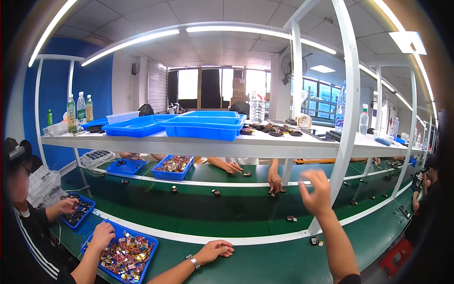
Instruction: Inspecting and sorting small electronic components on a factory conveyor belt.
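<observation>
My left hand (215, 251), with a metal-banded watch (192, 261) on its wrist, rests on the green table with its fingers loosely stretched and nothing visible in them. My right hand (316, 191) is raised over the conveyor's near side, by the white post. Its thumb and fingers are apart, slightly blurred, and appear to hold nothing. Below it, a small dark part with a pale yellow piece (317, 242) lies on the table. Another small part (291, 218) lies on the green belt (246, 225). Left of my left hand is a blue tray (152, 246) heaped with small reddish and yellow parts.
A co-worker's hand (103, 235) is over that tray, and another hand (69, 205) over a tray of black parts (78, 215). Across the belt, hands (275, 182) handle small parts. A white frame post (343, 128) and shelf edge (203, 150) stand ahead, with blue bins (203, 130) above.
</observation>
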Demonstrator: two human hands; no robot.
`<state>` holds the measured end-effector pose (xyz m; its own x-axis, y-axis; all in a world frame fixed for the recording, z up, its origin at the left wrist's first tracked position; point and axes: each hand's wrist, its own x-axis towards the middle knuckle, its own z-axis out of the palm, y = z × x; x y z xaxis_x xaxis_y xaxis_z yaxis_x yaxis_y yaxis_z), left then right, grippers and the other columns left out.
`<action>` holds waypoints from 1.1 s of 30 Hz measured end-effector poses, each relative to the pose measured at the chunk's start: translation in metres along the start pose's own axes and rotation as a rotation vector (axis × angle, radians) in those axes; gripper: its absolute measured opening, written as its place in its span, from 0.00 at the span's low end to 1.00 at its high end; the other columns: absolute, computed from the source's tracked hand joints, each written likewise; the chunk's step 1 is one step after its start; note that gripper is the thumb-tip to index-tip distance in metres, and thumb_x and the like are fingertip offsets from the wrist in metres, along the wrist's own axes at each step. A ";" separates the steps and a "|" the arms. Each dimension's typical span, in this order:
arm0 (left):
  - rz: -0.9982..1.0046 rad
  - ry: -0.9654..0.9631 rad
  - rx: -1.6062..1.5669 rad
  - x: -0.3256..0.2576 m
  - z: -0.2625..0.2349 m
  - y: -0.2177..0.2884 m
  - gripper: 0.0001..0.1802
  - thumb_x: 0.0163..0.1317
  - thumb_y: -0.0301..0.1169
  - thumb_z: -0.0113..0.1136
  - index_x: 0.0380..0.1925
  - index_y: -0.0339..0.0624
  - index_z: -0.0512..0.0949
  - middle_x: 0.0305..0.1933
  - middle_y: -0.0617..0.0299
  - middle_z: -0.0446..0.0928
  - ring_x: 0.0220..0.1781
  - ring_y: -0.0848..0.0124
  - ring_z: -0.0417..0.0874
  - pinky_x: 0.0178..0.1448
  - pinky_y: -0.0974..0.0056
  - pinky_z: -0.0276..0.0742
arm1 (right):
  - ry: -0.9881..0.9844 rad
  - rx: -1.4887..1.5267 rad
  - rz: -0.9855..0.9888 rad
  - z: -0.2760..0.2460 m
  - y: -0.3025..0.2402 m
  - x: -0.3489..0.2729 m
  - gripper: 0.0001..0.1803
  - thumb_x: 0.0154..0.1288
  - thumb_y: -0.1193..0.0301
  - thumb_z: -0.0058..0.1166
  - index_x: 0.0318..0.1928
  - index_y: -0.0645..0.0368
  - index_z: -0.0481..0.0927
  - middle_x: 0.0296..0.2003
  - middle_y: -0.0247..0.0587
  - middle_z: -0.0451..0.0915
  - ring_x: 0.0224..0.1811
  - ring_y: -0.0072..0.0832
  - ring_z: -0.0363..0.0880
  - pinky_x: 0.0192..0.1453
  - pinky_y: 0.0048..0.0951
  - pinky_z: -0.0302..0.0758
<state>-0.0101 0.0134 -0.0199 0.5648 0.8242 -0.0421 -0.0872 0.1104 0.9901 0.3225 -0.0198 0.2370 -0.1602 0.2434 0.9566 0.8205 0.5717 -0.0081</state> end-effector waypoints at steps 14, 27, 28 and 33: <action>0.038 -0.064 -0.014 0.005 0.006 0.000 0.14 0.73 0.28 0.52 0.54 0.33 0.76 0.49 0.53 0.82 0.47 0.70 0.85 0.56 0.66 0.82 | -0.494 0.147 0.054 0.085 -0.024 0.160 0.14 0.60 0.61 0.66 0.39 0.57 0.87 0.42 0.47 0.84 0.46 0.40 0.82 0.55 0.38 0.77; 0.106 -0.246 -0.432 -0.007 0.037 0.026 0.23 0.77 0.37 0.46 0.65 0.34 0.66 0.55 0.49 0.79 0.55 0.62 0.83 0.61 0.57 0.79 | -0.416 0.364 -0.093 0.057 -0.106 -0.117 0.16 0.46 0.76 0.70 0.38 0.58 0.82 0.45 0.40 0.80 0.43 0.37 0.78 0.45 0.35 0.77; 0.102 -0.280 -0.456 -0.004 0.039 0.027 0.23 0.77 0.36 0.48 0.66 0.37 0.66 0.58 0.53 0.77 0.53 0.64 0.84 0.61 0.58 0.81 | -0.408 0.321 -0.110 0.063 -0.104 -0.139 0.15 0.47 0.76 0.69 0.38 0.58 0.82 0.45 0.40 0.80 0.43 0.36 0.79 0.45 0.35 0.78; -0.012 -0.146 -0.300 -0.009 0.045 0.024 0.24 0.73 0.28 0.52 0.67 0.34 0.66 0.56 0.55 0.79 0.52 0.69 0.83 0.57 0.62 0.82 | -0.408 0.348 -0.092 0.079 -0.099 -0.183 0.12 0.50 0.76 0.67 0.37 0.61 0.82 0.46 0.41 0.81 0.43 0.36 0.79 0.45 0.33 0.80</action>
<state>0.0196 -0.0161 0.0107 0.6772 0.7357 -0.0124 -0.3052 0.2962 0.9050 0.2275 -0.0588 0.0402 -0.4800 0.4248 0.7676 0.5738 0.8138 -0.0915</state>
